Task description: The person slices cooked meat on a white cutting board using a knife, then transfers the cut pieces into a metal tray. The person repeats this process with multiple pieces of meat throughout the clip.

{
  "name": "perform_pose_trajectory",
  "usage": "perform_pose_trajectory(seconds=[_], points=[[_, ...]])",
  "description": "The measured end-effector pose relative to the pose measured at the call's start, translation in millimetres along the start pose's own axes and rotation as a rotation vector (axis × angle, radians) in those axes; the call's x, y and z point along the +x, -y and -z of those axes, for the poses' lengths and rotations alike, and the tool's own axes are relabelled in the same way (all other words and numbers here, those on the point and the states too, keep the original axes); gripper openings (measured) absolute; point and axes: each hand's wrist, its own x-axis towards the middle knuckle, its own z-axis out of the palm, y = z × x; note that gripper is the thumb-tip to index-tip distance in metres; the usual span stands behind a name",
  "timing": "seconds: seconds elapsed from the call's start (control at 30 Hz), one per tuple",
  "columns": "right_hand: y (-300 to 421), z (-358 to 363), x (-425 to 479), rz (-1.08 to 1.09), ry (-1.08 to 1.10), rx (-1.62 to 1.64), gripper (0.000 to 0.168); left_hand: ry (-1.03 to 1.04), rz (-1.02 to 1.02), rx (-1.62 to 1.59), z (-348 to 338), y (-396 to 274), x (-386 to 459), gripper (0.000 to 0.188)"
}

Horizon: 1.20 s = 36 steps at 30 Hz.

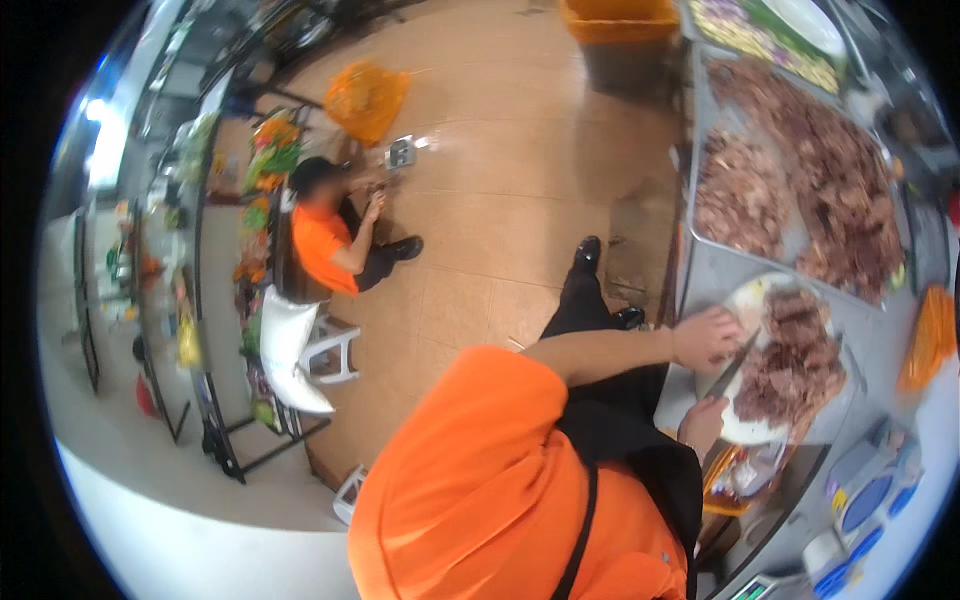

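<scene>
A round white cutting board (756,433) lies on the metal table, with a heap of cut brownish meat (799,375) on it. My right hand (702,424) holds a knife (732,369) by its handle at the board's near edge. Its blade lies across the board beside the meat. Close to the blade's far end, my left hand (709,337) is at the board's edge with its fingers bent; whether it grips anything is hidden. Beyond the board stands a large metal tray (780,262) with more cut meat in two piles.
Farther along are chopped vegetables (750,37) and an orange-lined bin (619,45). Orange bags (928,337) and blue-and-white containers (870,499) flank the board. Across the tiled floor, a person in an orange shirt (322,247) sits near a vegetable rack, a white sack (289,337) and a stool (337,349).
</scene>
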Motion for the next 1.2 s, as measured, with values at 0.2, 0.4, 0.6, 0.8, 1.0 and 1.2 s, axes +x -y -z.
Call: perform_pose_trajectory(seconds=[0.2, 0.4, 0.6, 0.8, 1.0, 1.2], points=[[36.0, 40.9, 8.0, -0.129, 0.191, -0.094, 0.029, 0.122, 0.122, 0.113, 8.1, 4.2, -24.0, 0.031], [39.0, 57.5, -5.3, -0.088, 0.075, -0.026, 0.018, 0.047, 0.168, 0.029, 0.8, -7.4, -8.9, 0.028], [42.1, 39.5, -10.1, -0.168, 0.176, -0.066, 0.018, 0.051, 0.149, 0.092, 6.1, -5.5, -8.8, 0.027], [31.8, 17.3, 28.1, -0.124, 0.052, 0.102, 0.020, 0.083, 0.108, 0.040, 3.0, -3.1, -3.4, 0.029], [40.0, 29.3, 32.1, -0.147, 0.104, 0.056, 0.024, 0.078, 0.148, 0.053, 6.6, -2.2, 0.3, 0.026], [12.6, 19.2, -17.5, -0.121, 0.133, 0.038, 0.028, 0.005, 0.233, -0.093, 3.1, 3.3, -5.1, 0.020]])
